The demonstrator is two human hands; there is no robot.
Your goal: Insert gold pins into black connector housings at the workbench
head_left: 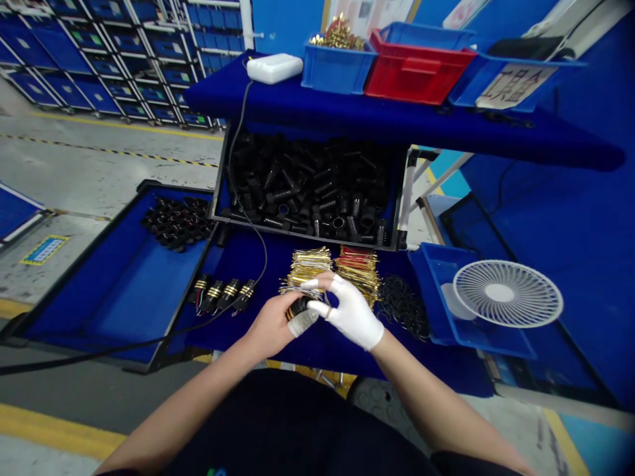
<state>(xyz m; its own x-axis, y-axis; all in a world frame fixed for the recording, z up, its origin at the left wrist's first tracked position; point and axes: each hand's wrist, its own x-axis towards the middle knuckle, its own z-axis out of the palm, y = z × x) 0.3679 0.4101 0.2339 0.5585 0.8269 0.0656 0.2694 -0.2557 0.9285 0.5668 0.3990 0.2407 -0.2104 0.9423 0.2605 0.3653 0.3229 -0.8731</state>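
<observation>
Workshop bench (237, 256) with a smooth blue surface. At centre, the left hand (270, 327) grips a black cylinder (297, 308) with brass-coloured rings; whether the white-gloved right hand (354, 316), curled alongside, grips it cannot be told. From the hands, nine o'clock: four ringed cylinders (213, 291). Twelve: two bundles of slender gold-coloured pieces (306, 266), then ribbed black tubes (297, 177), a cable (260, 239) crossing before them. Three: one round, slotted white grille (507, 293).

Dark top (307, 430), blue-green marking (217, 472); 1 white glove (360, 324) on right hand (347, 311).
</observation>
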